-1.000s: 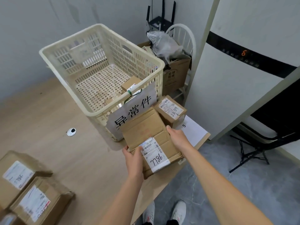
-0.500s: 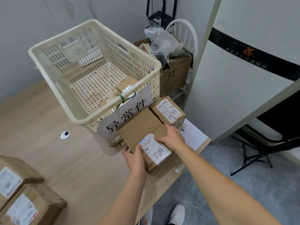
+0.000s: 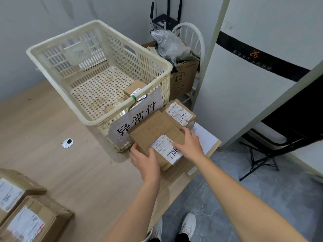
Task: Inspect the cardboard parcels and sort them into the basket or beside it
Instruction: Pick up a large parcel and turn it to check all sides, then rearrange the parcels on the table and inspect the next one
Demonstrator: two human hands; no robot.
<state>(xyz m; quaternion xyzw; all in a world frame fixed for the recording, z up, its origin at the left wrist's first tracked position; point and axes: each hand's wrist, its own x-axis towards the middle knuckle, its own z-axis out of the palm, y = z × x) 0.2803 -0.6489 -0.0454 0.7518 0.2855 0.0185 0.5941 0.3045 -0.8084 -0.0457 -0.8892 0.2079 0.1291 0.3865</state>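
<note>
Gripping parcel [image 3: 152, 131] at frame centre with left hand [image 3: 145, 160], thumb on top; resting right hand [image 3: 189, 146] flat on it, just beside basket [image 3: 111, 42].

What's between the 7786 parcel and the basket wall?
A white paper sign with black characters hangs on the basket wall, partly hidden behind the 7786 parcel. The head view shows it.
</note>
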